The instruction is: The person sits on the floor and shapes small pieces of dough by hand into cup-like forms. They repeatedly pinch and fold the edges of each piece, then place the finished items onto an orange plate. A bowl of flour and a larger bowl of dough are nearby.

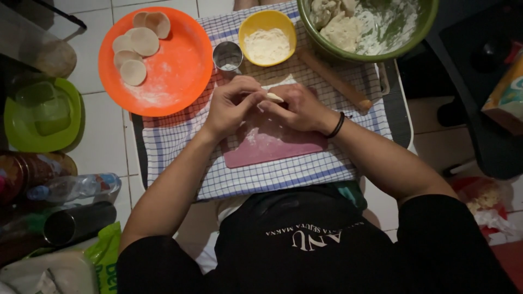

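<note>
Surface: checked cloth (180, 136) over a low table on white floor tiles.
Hands: left hand (231, 106) and right hand (299, 107) meet, both pinching one small dough piece (274, 97).
Below: pink board (272, 144).
Beyond: metal cutter (227, 55), yellow flour bowl (267, 24), rolling pin (335, 81), green dough bowl (419, 27).
Left: orange plate (180, 71) holding dough rounds (136, 46).

Green bag (106, 256) (lower left); colourful box (506, 95) right.
</note>
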